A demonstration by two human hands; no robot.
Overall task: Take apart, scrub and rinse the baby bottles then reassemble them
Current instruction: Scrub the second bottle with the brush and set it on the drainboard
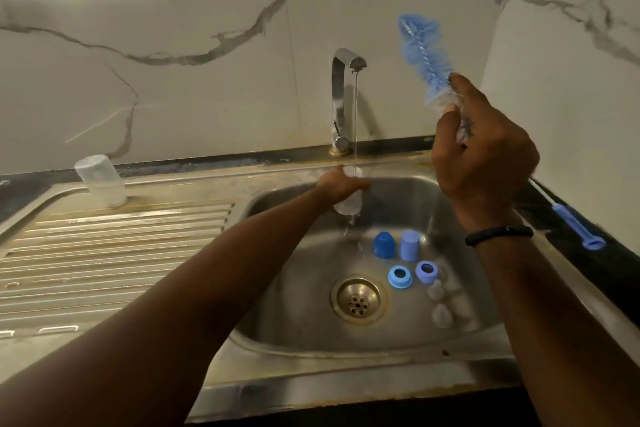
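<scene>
my left hand (341,184), frame centre, grips a clear plastic baby bottle body (348,203) upright under the thin stream from the chrome tap (341,97), above the stainless steel sink basin (298,305). my right hand (483,156), upper right, holds the blue bristled bottle brush (424,55) head-up, fingers curled round its stem. two blue caps (384,244), two blue collar rings (400,276) and clear teats (441,315) lie right of the drain; a second clear bottle (100,180) stands inverted at left.

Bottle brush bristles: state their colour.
Blue, on the bottle brush held in the right hand; head view.
</scene>
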